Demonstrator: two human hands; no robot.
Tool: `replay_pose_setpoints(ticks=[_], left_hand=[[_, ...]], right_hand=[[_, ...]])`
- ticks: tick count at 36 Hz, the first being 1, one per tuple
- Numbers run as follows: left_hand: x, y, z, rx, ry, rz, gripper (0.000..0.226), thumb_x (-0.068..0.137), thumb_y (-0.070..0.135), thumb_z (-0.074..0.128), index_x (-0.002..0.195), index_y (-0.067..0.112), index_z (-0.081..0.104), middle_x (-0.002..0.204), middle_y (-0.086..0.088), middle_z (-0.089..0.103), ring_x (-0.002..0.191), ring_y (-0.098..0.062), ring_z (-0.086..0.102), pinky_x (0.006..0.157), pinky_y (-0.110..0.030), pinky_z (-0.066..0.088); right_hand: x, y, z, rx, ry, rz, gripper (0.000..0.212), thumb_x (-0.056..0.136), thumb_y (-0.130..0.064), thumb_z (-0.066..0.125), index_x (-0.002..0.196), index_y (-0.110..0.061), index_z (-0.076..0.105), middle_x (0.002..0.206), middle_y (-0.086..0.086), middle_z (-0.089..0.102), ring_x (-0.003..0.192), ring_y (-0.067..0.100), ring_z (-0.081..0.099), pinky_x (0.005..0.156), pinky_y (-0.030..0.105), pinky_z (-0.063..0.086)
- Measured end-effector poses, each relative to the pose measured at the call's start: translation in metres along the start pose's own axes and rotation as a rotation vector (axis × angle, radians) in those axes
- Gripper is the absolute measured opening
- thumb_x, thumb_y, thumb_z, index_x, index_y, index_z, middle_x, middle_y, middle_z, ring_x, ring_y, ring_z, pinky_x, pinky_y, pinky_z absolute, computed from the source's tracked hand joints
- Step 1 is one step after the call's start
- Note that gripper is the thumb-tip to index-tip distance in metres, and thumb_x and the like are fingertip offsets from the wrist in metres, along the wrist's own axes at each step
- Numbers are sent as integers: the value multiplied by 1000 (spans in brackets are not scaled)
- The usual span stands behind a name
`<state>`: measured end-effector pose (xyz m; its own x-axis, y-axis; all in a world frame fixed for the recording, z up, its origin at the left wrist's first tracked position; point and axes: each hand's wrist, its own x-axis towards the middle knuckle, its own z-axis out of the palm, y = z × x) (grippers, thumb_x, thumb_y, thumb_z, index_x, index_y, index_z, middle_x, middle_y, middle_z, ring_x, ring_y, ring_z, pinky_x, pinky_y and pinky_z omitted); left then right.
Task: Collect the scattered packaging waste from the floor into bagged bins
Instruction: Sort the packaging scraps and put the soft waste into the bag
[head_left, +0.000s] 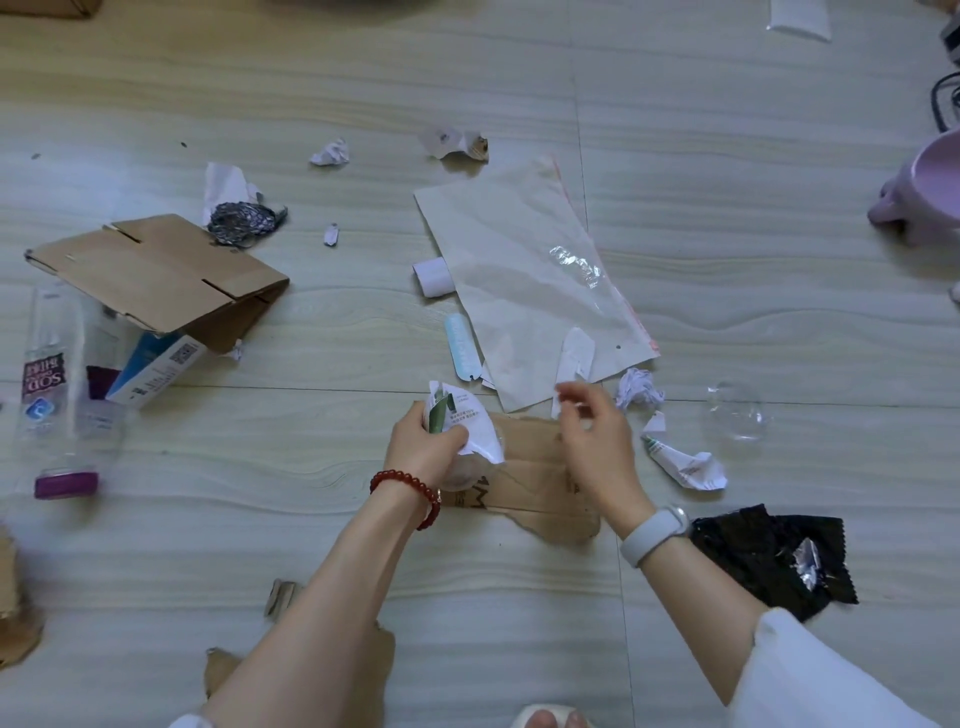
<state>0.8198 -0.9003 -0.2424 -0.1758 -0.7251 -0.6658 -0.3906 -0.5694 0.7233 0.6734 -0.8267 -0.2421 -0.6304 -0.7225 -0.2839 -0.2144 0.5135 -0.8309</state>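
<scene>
Left hand (423, 448) gripping crumpled paper (457, 421), right hand (597, 441) blurred, seemingly pinching white scrap (574, 358)

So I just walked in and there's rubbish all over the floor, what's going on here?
A person is picking packaging waste up off the floor. The left hand grips a bunch of crumpled white wrappers, while the right hand pinches a small white paper scrap just above a torn cardboard piece. Much is not yet collected: a large clear plastic bag, a folded cardboard box, a plastic bottle and a black wrapper. No bin is clearly in view.
</scene>
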Motion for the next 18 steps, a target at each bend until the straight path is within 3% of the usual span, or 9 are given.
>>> replay_pose_setpoints(ticks=[2,4,7,9,11,14,18], left_hand=[[-3,1,-4,-6,-6,22,23,79,-5,53,78,18,55,76,3,57,70,-14,53,62,-22,42],[-4,1,-6,12,-6,44,24,78,-5,53,77,19,54,79,0,56,73,-17,52,63,-23,42],[-7,0,-7,59,17,86,21,80,-4,50,92,13,55,86,-4,59,80,-21,55,69,-29,48],[-7,0,-7,78,46,121,20,83,-1,46,96,12,53,86,-5,59,78,-23,56,68,-29,50],[-7,1,-6,116,69,174,17,86,0,43,97,10,50,81,-3,54,72,-20,53,56,-20,48],[-6,1,-6,197,93,254,16,87,3,42,101,11,44,77,1,51,74,-24,51,65,-33,46],[-11,5,-3,210,67,352,38,88,0,38,118,21,42,98,4,55,83,-22,54,67,-32,44]], right_hand=[[19,5,-10,-255,111,-50,29,89,-20,52,117,-15,55,115,6,52,106,21,49,95,36,40],[36,9,-12,-477,118,-18,48,87,-36,55,130,-16,44,128,11,44,121,29,36,99,41,33],[50,17,-5,-826,73,-5,65,86,-46,54,137,-12,33,128,16,43,119,33,37,90,42,36],[54,22,2,-960,26,-11,61,89,-41,53,137,-10,31,123,17,46,115,33,40,85,42,36],[53,24,10,-984,2,-39,49,91,-26,50,133,-7,34,121,18,48,113,34,42,84,42,35],[50,25,19,-919,-3,-127,38,85,-3,41,123,-3,44,111,20,54,105,37,47,81,41,35],[44,20,8,-671,10,-254,28,91,-8,41,115,-1,54,107,20,60,101,37,50,83,38,36]])
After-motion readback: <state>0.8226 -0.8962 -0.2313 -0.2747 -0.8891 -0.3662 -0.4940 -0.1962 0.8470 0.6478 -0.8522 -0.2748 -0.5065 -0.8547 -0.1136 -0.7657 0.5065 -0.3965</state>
